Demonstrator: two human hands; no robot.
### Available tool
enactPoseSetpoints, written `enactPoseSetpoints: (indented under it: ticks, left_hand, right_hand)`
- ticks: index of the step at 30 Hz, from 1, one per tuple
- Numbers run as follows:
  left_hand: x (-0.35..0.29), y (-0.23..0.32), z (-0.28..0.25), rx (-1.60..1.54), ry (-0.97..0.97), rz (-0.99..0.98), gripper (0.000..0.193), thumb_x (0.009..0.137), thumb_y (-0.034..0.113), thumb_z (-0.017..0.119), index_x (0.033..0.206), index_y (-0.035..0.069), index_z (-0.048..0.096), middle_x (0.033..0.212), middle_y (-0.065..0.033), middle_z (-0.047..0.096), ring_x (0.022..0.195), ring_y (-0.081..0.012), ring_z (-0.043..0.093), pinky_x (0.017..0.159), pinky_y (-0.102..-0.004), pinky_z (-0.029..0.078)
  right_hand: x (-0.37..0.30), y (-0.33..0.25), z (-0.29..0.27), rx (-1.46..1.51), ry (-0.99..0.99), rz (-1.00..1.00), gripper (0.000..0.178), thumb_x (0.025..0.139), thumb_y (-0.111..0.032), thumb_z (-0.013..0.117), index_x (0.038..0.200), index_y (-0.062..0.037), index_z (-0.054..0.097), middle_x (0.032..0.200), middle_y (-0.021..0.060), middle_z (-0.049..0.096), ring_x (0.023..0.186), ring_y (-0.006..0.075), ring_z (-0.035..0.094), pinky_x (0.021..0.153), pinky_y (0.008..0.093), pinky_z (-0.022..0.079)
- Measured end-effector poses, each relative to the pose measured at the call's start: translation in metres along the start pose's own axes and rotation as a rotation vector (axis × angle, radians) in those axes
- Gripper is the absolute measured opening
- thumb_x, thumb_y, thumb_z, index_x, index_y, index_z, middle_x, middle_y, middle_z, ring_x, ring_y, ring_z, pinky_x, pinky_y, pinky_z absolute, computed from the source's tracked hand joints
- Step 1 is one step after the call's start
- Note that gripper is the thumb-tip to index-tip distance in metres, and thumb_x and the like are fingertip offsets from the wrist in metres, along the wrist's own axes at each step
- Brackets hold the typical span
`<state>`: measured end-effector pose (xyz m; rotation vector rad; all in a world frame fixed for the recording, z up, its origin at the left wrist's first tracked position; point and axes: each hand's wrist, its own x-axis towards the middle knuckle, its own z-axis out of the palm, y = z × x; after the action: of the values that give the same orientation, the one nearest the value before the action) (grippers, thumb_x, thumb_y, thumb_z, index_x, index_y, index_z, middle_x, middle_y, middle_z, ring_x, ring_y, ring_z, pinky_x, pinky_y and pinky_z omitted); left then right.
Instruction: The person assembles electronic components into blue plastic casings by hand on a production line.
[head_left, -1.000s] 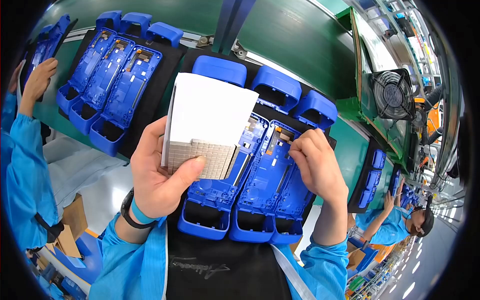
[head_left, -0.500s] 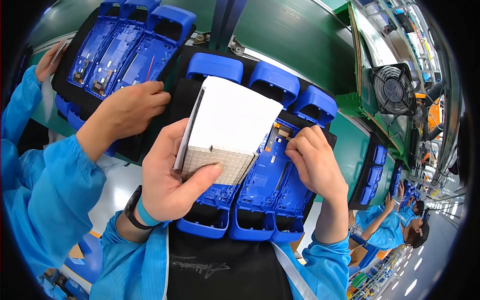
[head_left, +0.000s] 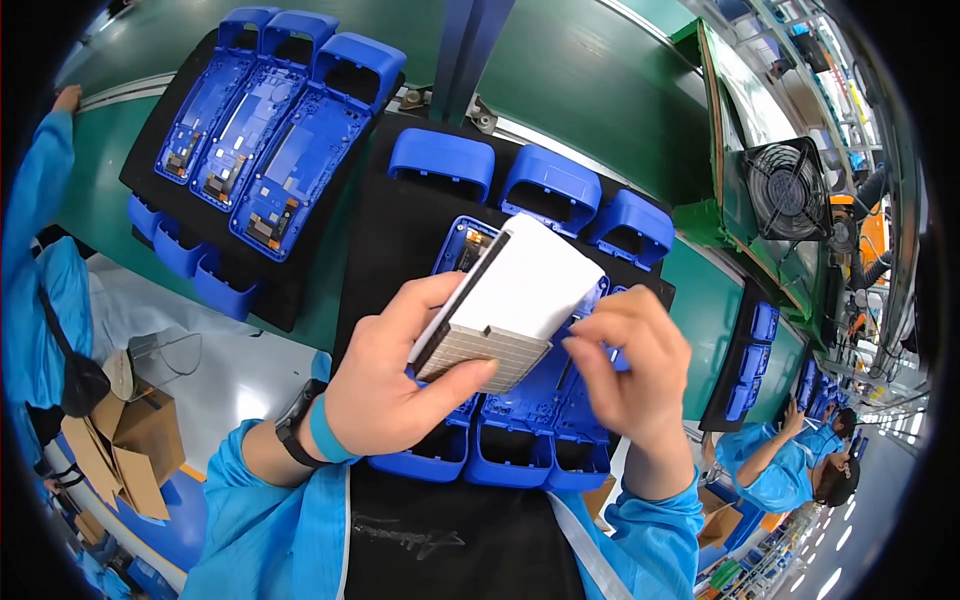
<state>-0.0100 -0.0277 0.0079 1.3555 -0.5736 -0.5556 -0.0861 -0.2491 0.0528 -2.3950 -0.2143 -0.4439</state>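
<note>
A stack of white sheets, its lower part covered in a grid of small grey-beige pads, is gripped in my left hand, thumb on the pads. To its right is my right hand, thumb and fingertips pinched together; anything between them is too small to make out. Both hands are over blue plastic housings with circuit parts inside, lying on a black mat. The sheets hide much of the left and middle housings. Blue hooped end pieces stand along the mat's far edge.
At the left, another black mat carries several blue housings with flat cables. A green bench rail and a metal post lie beyond. A black fan stands right, and co-workers sit farther right. Open cardboard box lower left.
My left hand and the sheets have shifted right and down. My right hand has drawn slightly back from the housing. The co-worker's arm at the left mat has pulled away to the left.
</note>
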Motion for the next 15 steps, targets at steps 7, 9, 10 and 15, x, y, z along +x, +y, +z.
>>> enactPoseSetpoints:
  ticks: [7, 9, 10, 15]
  left_hand:
    - [0.007, 0.015, 0.003, 0.206, -0.044, 0.132, 0.052, 0.085, 0.004, 0.073, 0.13, -0.003, 0.049, 0.106, -0.0179, 0.069, 0.091, -0.0298, 0.073, 0.076, -0.0337, 0.057]
    - [0.011, 0.017, 0.003, 0.264, -0.055, 0.169, 0.054, 0.084, 0.003, 0.075, 0.131, -0.004, 0.049, 0.106, -0.0173, 0.07, 0.092, -0.0268, 0.073, 0.077, -0.0325, 0.057]
    - [0.012, 0.019, 0.003, 0.32, -0.068, 0.203, 0.056, 0.083, 0.003, 0.076, 0.131, -0.005, 0.049, 0.107, -0.0166, 0.07, 0.093, -0.0238, 0.072, 0.078, -0.0312, 0.056]
    - [0.014, 0.024, 0.009, 0.536, -0.06, 0.241, 0.054, 0.079, 0.001, 0.078, 0.127, -0.005, 0.054, 0.104, -0.0205, 0.069, 0.087, -0.0334, 0.072, 0.074, -0.0347, 0.057]
  right_hand:
    - [0.016, -0.01, 0.024, 0.057, 0.046, -0.204, 0.027, 0.069, 0.005, 0.078, 0.092, 0.0013, 0.065, 0.085, 0.0119, 0.062, 0.069, 0.0272, 0.061, 0.056, 0.0348, 0.05]
    - [0.016, -0.012, 0.025, 0.071, 0.045, -0.179, 0.027, 0.069, 0.006, 0.077, 0.092, 0.0016, 0.064, 0.085, 0.0128, 0.062, 0.069, 0.0285, 0.061, 0.057, 0.0355, 0.05]
    - [0.016, -0.012, 0.025, 0.072, 0.046, -0.18, 0.027, 0.069, 0.006, 0.077, 0.092, 0.0016, 0.064, 0.085, 0.0128, 0.062, 0.069, 0.0285, 0.061, 0.057, 0.0355, 0.05]
    - [0.015, -0.012, 0.025, 0.089, 0.033, -0.102, 0.026, 0.072, 0.009, 0.073, 0.094, 0.0004, 0.061, 0.085, 0.0139, 0.061, 0.07, 0.0322, 0.059, 0.061, 0.0377, 0.05]
